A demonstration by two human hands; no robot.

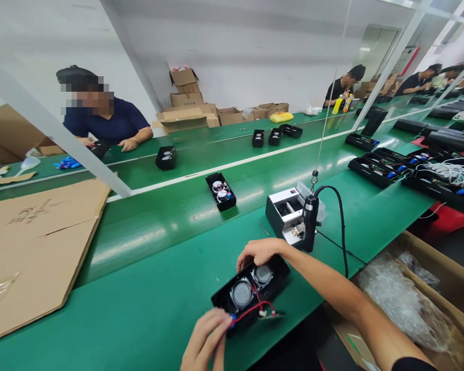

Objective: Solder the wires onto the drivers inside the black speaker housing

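A black speaker case (220, 298) with two round speaker drivers (242, 293) lies tilted near the front edge of the green bench. My right hand (261, 252) reaches across and grips its far rim, fingers over the far side. At the near left corner, my left hand (206, 337) pinches a small blue part (232, 320), mostly hidden by the fingertips. Red wires (251, 310) run from there to white connectors on a small circuit board (272, 314), which hangs at the case's near side.
A black electric screwdriver (310, 221) hangs on a cable before a screw feeder box (280, 211). Another open speaker case (221, 191) sits on the belt. Cardboard (42, 247) lies left; open cases (375, 170) stand right. A co-worker (104, 118) sits opposite.
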